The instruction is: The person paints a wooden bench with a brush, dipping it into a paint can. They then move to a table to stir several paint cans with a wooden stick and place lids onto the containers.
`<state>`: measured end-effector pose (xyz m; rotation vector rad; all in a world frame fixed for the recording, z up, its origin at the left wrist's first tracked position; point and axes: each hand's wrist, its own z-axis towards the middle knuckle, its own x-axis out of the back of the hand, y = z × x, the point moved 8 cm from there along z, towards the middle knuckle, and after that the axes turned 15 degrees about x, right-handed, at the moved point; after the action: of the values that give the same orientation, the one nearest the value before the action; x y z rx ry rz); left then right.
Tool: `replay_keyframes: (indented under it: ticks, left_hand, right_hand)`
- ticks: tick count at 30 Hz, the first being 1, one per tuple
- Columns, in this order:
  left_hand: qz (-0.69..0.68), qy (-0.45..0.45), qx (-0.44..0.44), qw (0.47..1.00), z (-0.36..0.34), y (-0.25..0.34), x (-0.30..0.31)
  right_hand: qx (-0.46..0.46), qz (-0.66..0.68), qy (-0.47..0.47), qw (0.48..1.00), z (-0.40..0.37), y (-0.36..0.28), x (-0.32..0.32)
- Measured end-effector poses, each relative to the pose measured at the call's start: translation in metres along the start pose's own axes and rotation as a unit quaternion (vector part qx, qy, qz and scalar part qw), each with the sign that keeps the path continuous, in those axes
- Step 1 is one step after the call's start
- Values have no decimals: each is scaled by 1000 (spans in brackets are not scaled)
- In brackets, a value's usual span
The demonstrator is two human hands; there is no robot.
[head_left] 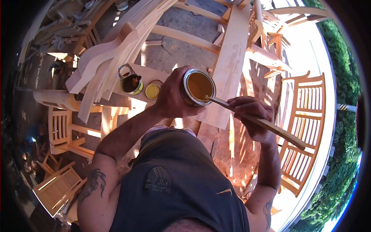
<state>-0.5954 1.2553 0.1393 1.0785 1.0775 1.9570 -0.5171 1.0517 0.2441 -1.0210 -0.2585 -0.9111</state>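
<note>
My left hand (pixel 174 94) is wrapped round the side of an open metal can (pixel 198 87) with amber-brown liquid inside. The can is tilted so that its mouth faces me. In my right hand (pixel 253 116) is a long wooden stick (pixel 276 131), gripped near its middle. The stick's narrow tip touches the can's rim at the right, with some yellowish matter on it. Left of my left hand, a second can (pixel 136 86) with dark contents and a yellow lid (pixel 152 91) sit on a pale board.
Curved wooden pieces (pixel 104 54) are stacked at the upper left. A long plank (pixel 232 58) runs beyond the can. A slatted wooden bench (pixel 305 131) stands at the right, and a wooden chair (pixel 63 129) at the left. More frames lie at the top.
</note>
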Motion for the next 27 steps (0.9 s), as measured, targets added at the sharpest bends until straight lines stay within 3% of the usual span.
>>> replay_keyframes:
  ticks: [3, 6, 10, 14, 19, 23, 26, 27]
  left_hand:
    - [5, 18, -5, 1000, 0, -2, 3]
    - [14, -13, 13, 1000, -1, -8, 4]
    - [1, -36, 33, 999, -4, -11, 0]
    - [-13, -24, 44, 999, -20, -16, 4]
    - [-6, -18, 130, 991, -53, -44, 20]
    - [35, 22, 176, 984, -87, -76, 45]
    - [84, 56, 215, 971, -112, -98, 71]
    - [91, 67, 219, 969, -121, -106, 78]
  right_hand:
    - [-29, 1, 19, 999, -6, 1, 14]
    - [-35, 38, 121, 991, -18, 14, 28]
    - [-107, 197, 216, 950, -25, 39, 15]
    - [-156, 215, 257, 929, -34, 65, 3]
    - [-175, 200, 294, 918, -32, 90, 5]
    - [-231, 110, 188, 948, -22, 127, -14]
    - [-67, -115, -8, 991, 7, 132, -47]
    - [-136, -107, -35, 984, 22, 130, -60]
